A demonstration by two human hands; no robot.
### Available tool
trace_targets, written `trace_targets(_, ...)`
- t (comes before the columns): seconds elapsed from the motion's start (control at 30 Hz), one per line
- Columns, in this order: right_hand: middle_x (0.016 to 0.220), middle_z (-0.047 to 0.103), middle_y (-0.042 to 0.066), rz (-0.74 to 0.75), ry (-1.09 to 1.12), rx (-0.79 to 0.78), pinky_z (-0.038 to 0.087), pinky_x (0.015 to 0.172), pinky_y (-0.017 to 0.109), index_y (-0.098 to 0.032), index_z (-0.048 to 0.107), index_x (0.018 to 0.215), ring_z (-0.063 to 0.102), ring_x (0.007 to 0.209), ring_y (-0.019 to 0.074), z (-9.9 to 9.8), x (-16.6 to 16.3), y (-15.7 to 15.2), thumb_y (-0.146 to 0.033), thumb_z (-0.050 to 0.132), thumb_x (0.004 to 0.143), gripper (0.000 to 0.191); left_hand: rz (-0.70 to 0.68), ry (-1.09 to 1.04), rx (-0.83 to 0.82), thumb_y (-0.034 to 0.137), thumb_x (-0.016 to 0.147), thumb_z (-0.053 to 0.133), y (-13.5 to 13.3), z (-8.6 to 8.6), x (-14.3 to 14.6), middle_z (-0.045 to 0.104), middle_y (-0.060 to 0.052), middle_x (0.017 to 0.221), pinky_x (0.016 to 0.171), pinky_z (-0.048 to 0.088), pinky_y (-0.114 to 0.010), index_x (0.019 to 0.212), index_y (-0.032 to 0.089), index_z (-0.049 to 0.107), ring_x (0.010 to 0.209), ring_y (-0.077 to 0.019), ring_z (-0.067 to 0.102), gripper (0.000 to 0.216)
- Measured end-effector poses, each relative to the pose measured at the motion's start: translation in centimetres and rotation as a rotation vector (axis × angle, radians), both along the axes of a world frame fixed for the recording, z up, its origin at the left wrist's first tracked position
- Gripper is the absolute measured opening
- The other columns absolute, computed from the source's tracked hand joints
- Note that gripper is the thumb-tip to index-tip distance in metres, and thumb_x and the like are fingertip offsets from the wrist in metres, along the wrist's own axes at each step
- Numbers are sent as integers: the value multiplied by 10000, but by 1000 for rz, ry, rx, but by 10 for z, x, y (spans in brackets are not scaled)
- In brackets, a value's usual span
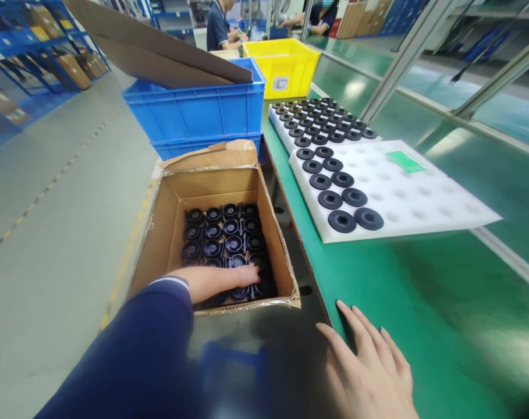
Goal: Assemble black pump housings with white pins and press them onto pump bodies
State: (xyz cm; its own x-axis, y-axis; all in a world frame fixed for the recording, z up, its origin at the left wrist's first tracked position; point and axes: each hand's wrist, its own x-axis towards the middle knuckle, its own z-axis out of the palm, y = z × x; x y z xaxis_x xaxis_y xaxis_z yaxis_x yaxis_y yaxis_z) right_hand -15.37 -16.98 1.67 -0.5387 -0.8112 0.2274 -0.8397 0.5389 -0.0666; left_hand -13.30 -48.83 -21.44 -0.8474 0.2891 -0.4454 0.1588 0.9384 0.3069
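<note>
My left hand (248, 274) reaches down into an open cardboard box (220, 176), its fingers curled against a black round part (265, 286) near the box's front right corner. The fingertips are partly hidden by dark parts. Rows of similar black round parts (212, 231) with raised rims fill the box floor. Over the green tabletop (421, 291), at its near edge, my right hand (371, 369) is open, fingers spread and holding nothing. Beyond it lies a white foam tray (439, 203) with black discs (341, 221) in its two left columns and bare hollows to the right.
A second foam tray (281, 129) filled with black discs lies behind the first. Blue crates (203, 113) stand behind the box, with a cardboard flap (159, 52) on top. A yellow crate (286, 67) is farther back. Two people (217, 26) work at the far end. Metal posts (395, 64) rise along the right.
</note>
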Motion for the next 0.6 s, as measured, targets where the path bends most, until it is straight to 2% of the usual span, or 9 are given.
trace_targets(0.17, 1512, 400, 58, -61, -31, 8, 276, 1102, 563, -330, 642, 1134, 395, 1372, 281, 6, 4, -3, -224, 515, 839, 338, -15, -11, -23, 323, 931, 595, 1, 20, 6, 609, -91, 1191, 863, 547, -429, 1171, 159, 590, 1020, -219, 621, 291)
trace_targets(0.33, 1506, 411, 55, -76, -91, 3, 263, 1117, 561, -337, 641, 1127, 356, 1397, 260, 14, 8, -2, -187, 534, 839, 341, -41, -59, 26, 325, 920, 610, -10, 55, 3, 608, -89, 1188, 876, 537, -440, 1160, 153, 594, 1034, -227, 615, 295)
trace_targets(0.47, 1514, 395, 65, -80, -131, -34, 238, 1134, 568, -312, 635, 1122, 327, 1412, 265, 19, 10, 0, -169, 529, 856, 321, 31, -53, 136, 324, 913, 618, -18, 98, 7, 614, -83, 1173, 903, 516, -450, 1106, 155, 617, 1049, -227, 604, 257)
trace_targets(0.6, 1508, 404, 63, -79, -171, -99, 211, 1150, 575, -283, 639, 1079, 306, 1422, 279, 20, 13, 2, -184, 536, 871, 252, 274, 56, 319, 299, 864, 665, -34, 159, 23, 643, -70, 1072, 924, 488, -460, 984, 143, 646, 1034, -229, 602, 198)
